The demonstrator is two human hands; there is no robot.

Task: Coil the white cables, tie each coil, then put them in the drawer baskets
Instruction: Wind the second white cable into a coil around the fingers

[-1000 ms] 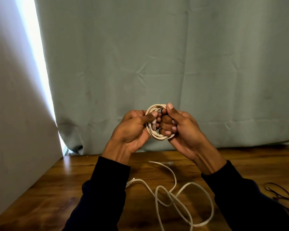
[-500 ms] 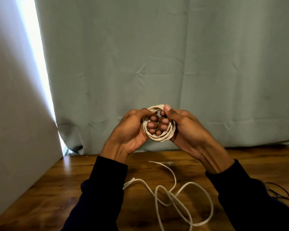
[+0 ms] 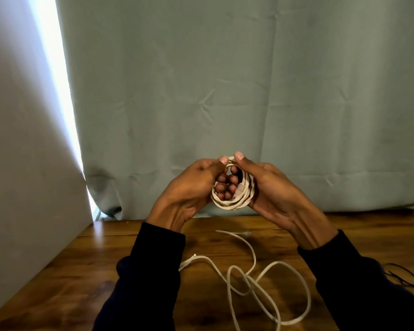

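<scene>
A small coil of white cable [image 3: 234, 205] is held up in front of the curtain, above the table. My left hand [image 3: 189, 189] grips its left side, fingers through the ring and thumb on top. My right hand [image 3: 273, 189] cups the right side with the thumb pressing the top of the coil. A cable plug [image 3: 239, 189] lies inside the ring on its right. A second white cable [image 3: 253, 280] sprawls loose on the wooden table [image 3: 86, 271] below my hands, its ends lying free.
A grey-green curtain [image 3: 249, 91] hangs right behind the table. A pale wall panel [image 3: 22, 163] closes the left side. Thin dark ties [image 3: 402, 278] lie on the table at the right edge. No drawer or baskets are in view.
Both hands have turned the coil and regripped it; the plug now sits on the right inside of the ring, and both thumbs meet on top.
</scene>
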